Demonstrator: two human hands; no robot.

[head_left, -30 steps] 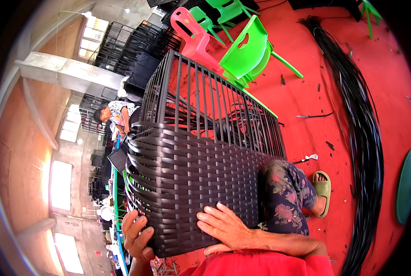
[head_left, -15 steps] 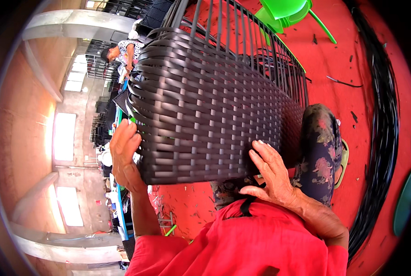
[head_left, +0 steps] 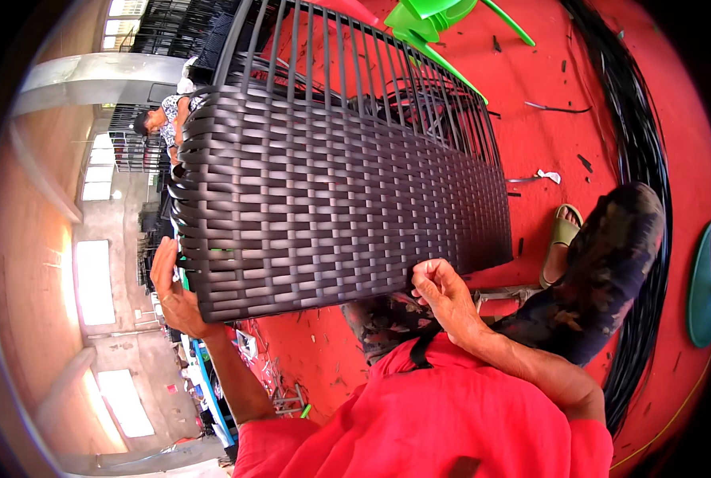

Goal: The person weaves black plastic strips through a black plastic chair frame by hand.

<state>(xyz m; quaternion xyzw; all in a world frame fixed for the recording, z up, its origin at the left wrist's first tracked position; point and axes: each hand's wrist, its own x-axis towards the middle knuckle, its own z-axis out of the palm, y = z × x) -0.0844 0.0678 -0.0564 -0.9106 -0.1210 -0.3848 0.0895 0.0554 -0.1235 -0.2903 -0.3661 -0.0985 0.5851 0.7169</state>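
A dark brown woven furniture frame [head_left: 323, 199], made of flat plastic strips, tilts in front of me. Its lower part is tightly woven, while upright strips at the top stand bare with gaps between them. My left hand [head_left: 178, 301] lies along the left edge near the lower corner, fingers stretched upward; its thumb side is partly hidden by the weave. At the lower edge, right of the middle, is my right hand [head_left: 449, 301]. Its thumb and fingers are curled together in a pinch, and whatever may be between them cannot be made out.
A bright green plastic chair [head_left: 431, 20] stands at the far side. Long black strips [head_left: 638, 159] run in a bundle down the right over the red floor [head_left: 542, 147], which carries scraps. Another person [head_left: 168, 119] works at far left. A teal round object [head_left: 702, 287] sits at far right.
The woven frame has shifted left and turned flatter to my view. My left fingers have straightened; my right hand has gone from spread to pinched. My right knee has swung outward.
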